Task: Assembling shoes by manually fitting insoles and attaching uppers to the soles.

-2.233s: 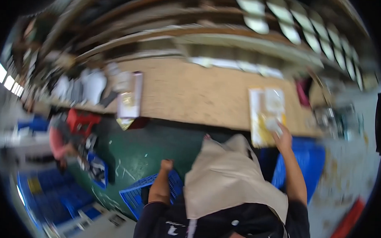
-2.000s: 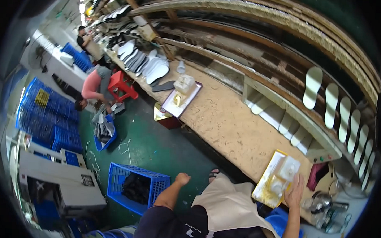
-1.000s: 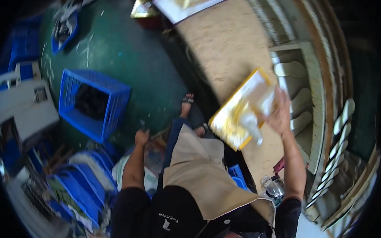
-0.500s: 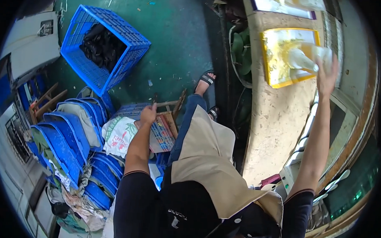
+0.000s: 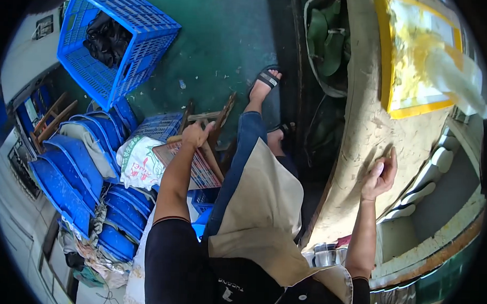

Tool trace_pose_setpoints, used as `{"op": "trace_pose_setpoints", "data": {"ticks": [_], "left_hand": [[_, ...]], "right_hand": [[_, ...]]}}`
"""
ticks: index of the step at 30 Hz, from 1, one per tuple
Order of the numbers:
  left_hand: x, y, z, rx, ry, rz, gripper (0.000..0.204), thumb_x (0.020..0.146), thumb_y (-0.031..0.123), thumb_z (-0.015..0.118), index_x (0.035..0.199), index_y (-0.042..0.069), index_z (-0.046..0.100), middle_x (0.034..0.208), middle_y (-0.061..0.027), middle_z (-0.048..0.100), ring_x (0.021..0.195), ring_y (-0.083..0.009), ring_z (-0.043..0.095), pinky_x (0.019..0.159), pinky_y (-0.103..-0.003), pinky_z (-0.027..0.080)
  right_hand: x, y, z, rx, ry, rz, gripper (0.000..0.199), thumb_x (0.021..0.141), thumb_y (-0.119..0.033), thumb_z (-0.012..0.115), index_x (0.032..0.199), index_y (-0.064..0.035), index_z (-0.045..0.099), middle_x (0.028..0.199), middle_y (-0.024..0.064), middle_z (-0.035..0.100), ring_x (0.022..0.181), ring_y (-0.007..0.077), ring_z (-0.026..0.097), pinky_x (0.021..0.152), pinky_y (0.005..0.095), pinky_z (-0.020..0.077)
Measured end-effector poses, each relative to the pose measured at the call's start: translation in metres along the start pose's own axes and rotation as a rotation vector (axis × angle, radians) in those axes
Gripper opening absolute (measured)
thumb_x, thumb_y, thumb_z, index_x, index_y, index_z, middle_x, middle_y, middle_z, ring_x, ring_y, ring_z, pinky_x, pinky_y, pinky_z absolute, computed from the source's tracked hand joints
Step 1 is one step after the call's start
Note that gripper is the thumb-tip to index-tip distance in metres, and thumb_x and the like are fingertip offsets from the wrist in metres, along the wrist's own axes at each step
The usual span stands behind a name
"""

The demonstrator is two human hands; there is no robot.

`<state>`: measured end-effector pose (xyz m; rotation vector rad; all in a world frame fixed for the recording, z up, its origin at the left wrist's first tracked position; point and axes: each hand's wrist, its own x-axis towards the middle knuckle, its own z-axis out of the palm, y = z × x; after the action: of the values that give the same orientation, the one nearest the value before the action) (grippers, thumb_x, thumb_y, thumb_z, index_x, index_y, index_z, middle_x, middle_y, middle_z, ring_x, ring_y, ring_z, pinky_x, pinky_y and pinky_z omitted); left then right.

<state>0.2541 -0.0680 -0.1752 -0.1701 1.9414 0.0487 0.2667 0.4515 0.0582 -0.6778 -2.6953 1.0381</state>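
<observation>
**Inspector:** Left hand (image 5: 197, 134)?

**Assistant:** Fingers curled shut on the top rail of a brown wooden chair back (image 5: 219, 121), near the sandalled foot (image 5: 266, 82) on the green floor.

**Inspector:** Right hand (image 5: 379, 175)?

**Assistant:** Fingers loosely bent, holding nothing, thumb apart, resting at the long worn wooden workbench (image 5: 370, 137). Farther along the bench lies a yellow-framed flat tray with clear plastic wrap (image 5: 418, 61), well apart from the hand.

**Inspector:** Surroundings?

**Assistant:** Blue plastic crate holding dark material (image 5: 110, 40), far left; stacked blue tubs (image 5: 76, 183), near left.
</observation>
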Motion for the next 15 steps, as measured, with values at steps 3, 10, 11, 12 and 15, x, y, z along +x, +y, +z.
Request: {"op": "trace_pose_setpoints", "data": {"ticks": [3,10,11,12,15], "left_hand": [[0.003,0.001,0.001,0.049,0.008,0.004,0.094,0.091,0.079,0.031,0.126,-0.003,0.061,0.106,-0.0235,0.072,0.104,-0.0431,0.066,0.095,-0.048,0.049],[0.013,0.007,0.014,0.079,-0.007,0.086,0.092,0.089,0.079,0.038,0.126,-0.003,0.061,0.104,-0.0233,0.073,0.098,-0.0425,0.069,0.090,-0.047,0.053],[0.013,0.006,0.012,0.088,-0.012,0.085,0.092,0.089,0.079,0.040,0.125,-0.003,0.061,0.104,-0.0232,0.073,0.097,-0.0423,0.069,0.088,-0.047,0.053],[0.015,0.010,0.013,0.095,-0.023,0.098,0.092,0.089,0.079,0.040,0.125,-0.003,0.061,0.104,-0.0232,0.073,0.097,-0.0423,0.069,0.088,-0.047,0.053],[0.010,0.014,0.009,0.196,-0.055,0.062,0.087,0.088,0.075,0.048,0.124,-0.003,0.062,0.103,-0.0227,0.073,0.097,-0.0412,0.069,0.087,-0.045,0.054]], "right_hand": [[0.002,0.003,0.012,-0.018,0.024,-0.065,0.052,0.099,-0.027,0.055,0.143,0.0005,0.052,0.089,0.0034,0.058,0.069,0.0104,0.047,0.062,0.0224,0.0398],[0.007,0.002,0.009,0.084,0.053,-0.026,0.062,0.094,-0.038,0.060,0.141,0.0016,0.054,0.083,0.0016,0.055,0.063,0.0094,0.042,0.058,0.0207,0.0361],[0.006,0.000,0.009,0.092,0.041,-0.017,0.063,0.093,-0.040,0.061,0.140,0.0016,0.054,0.082,0.0013,0.055,0.063,0.0093,0.041,0.058,0.0205,0.0356],[0.006,0.002,0.009,0.077,0.045,-0.006,0.063,0.093,-0.040,0.061,0.140,0.0016,0.054,0.082,0.0013,0.055,0.063,0.0093,0.041,0.058,0.0205,0.0356],[0.005,0.002,0.012,0.031,0.008,-0.013,0.067,0.092,-0.043,0.061,0.140,0.0025,0.055,0.080,0.0012,0.054,0.061,0.0091,0.040,0.056,0.0205,0.0344]]}}
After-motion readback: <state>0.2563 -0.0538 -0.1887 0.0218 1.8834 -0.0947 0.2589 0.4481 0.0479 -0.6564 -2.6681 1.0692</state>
